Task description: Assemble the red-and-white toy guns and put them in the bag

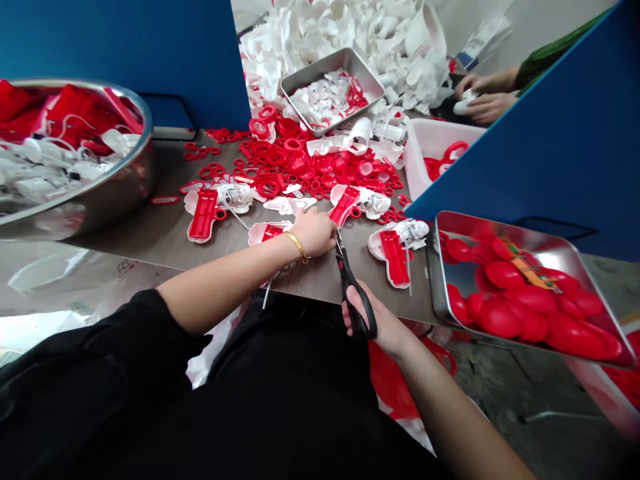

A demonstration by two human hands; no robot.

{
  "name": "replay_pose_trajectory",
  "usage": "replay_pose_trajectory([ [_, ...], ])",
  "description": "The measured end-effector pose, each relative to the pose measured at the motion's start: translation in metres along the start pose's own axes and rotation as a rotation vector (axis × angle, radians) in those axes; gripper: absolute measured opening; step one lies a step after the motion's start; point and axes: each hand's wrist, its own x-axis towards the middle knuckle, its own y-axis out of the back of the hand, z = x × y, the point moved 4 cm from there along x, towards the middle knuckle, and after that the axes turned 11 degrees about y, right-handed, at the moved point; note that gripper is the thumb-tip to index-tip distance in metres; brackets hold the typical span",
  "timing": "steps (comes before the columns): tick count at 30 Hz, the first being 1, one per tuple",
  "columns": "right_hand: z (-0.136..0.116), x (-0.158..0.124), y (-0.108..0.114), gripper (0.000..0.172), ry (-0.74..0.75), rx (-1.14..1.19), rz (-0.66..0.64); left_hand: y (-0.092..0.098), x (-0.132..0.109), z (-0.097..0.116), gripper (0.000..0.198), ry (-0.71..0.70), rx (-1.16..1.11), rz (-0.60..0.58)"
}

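Black-handled scissors point(354, 288) are in my right hand point(376, 319), their blades pointing away from me and reaching my left fingers. My left hand point(316, 232), a gold bracelet at its wrist, is closed with the fingers curled down; what they pinch is hidden. Just beyond its fingertips lies a white and red toy gun half point(344, 205). Another toy gun half point(270, 231) is partly covered by the left hand and wrist. Further halves lie to the left point(204, 213) and to the right point(393, 253), their red grips and white mechanisms facing up.
Loose red rings and discs point(295, 160) are heaped behind the guns. A metal tray point(325, 123) of small parts stands beyond, before piled white pieces point(345, 27). A steel bowl point(125, 177) is at left, a tray of red parts point(505, 337) at right. Another person's hands point(483, 100) work behind a blue panel point(555, 147).
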Motion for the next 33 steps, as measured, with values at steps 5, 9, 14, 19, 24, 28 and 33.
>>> replay_pose_trajectory([
  [5, -0.003, -0.001, -0.002, 0.065, -0.003, -0.021, 0.000, -0.002, -0.002, -0.006, 0.024, 0.004, -0.043, 0.022],
  [9, -0.001, -0.002, -0.003, 0.063, 0.009, -0.034, 0.068, -0.002, 0.000, -0.005, 0.022, -0.001, -0.089, 0.050],
  [14, 0.010, -0.024, 0.000, 0.064, 0.019, 0.034, -0.006, 0.020, -0.035, -0.010, 0.021, -0.107, -0.162, 0.117],
  [19, 0.024, -0.046, 0.007, 0.069, -0.047, 0.022, -0.189, -0.020, -0.131, -0.051, 0.015, -0.357, -0.607, -0.617],
  [24, 0.031, -0.033, -0.005, 0.071, -0.024, -0.115, -0.333, -0.085, -0.165, -0.102, 0.028, 0.209, -1.014, -0.724],
  [28, 0.037, -0.030, -0.022, 0.062, 0.110, -0.318, -0.337, -0.092, -0.155, -0.092, 0.026, 0.274, -1.255, -0.637],
  [33, 0.043, -0.049, -0.048, 0.063, 0.135, -0.488, -0.433, -0.085, -0.160, -0.074, 0.024, 0.307, -1.374, -0.599],
])
